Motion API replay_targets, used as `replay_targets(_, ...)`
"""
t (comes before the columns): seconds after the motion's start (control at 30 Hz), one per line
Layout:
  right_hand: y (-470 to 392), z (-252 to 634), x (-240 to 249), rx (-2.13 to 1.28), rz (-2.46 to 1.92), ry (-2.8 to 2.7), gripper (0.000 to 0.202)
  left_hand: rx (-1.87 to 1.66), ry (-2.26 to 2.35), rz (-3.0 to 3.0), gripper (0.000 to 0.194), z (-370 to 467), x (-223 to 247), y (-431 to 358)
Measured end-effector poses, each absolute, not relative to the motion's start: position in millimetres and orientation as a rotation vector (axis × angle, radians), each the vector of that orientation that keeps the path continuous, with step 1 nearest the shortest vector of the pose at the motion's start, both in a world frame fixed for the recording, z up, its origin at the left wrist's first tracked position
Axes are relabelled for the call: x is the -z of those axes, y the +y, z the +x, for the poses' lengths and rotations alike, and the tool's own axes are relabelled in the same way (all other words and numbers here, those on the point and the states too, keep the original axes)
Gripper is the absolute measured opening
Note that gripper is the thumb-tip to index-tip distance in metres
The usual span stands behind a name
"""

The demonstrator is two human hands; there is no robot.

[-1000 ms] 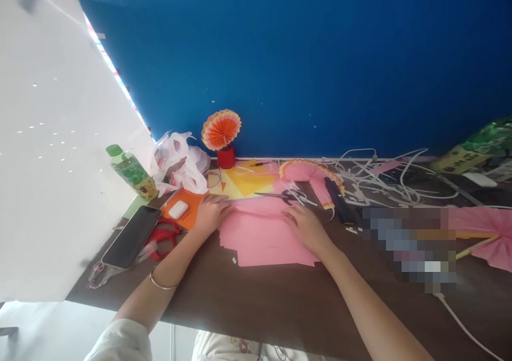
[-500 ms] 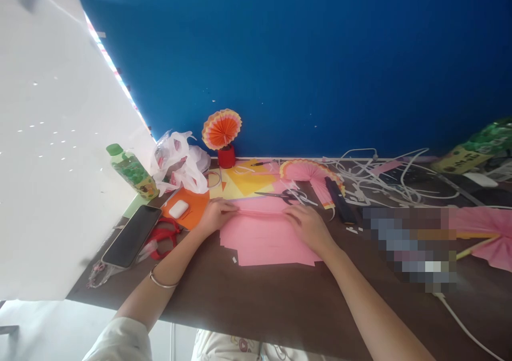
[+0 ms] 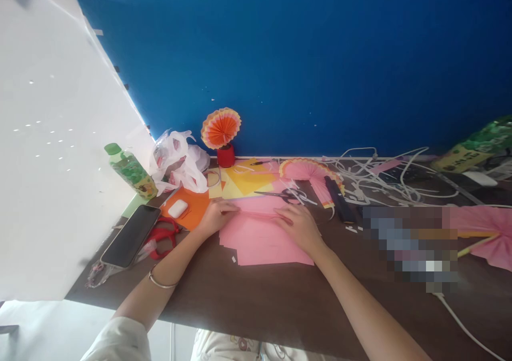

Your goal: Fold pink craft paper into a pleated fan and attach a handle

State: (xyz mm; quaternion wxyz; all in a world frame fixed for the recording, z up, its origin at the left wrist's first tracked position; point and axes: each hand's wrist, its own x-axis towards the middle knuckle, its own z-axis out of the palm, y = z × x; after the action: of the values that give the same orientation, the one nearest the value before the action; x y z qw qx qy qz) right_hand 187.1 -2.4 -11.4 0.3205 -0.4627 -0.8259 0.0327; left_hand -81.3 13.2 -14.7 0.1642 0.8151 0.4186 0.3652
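Pink paper, just below mid-frame: left hand and right hand each seem to have an end of its folded strip in a narrow pinch. I'd line those ends up, then press the crease flat from the middle outward.

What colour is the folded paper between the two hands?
The folded paper is pink, showing best in the head view.

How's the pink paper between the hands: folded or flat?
At least partly folded: the pink paper shows a narrow creased strip between left hand and right hand.
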Motion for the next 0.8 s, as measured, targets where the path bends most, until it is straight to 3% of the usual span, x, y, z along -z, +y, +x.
replay_targets(0.27, -1.5, 185.8, 13.7, -0.315, -1.205, -2.064, 0.016, -0.833, 1.253, 2.559, 0.023, -79.4, 13.8, 9.4)
replay_targets(0.8, -4.8, 184.3, 1.8, 0.009, -1.143, -2.183, 0.025, -0.669, 1.424, 2.779, 0.021, -67.6, 1.0, 5.1)
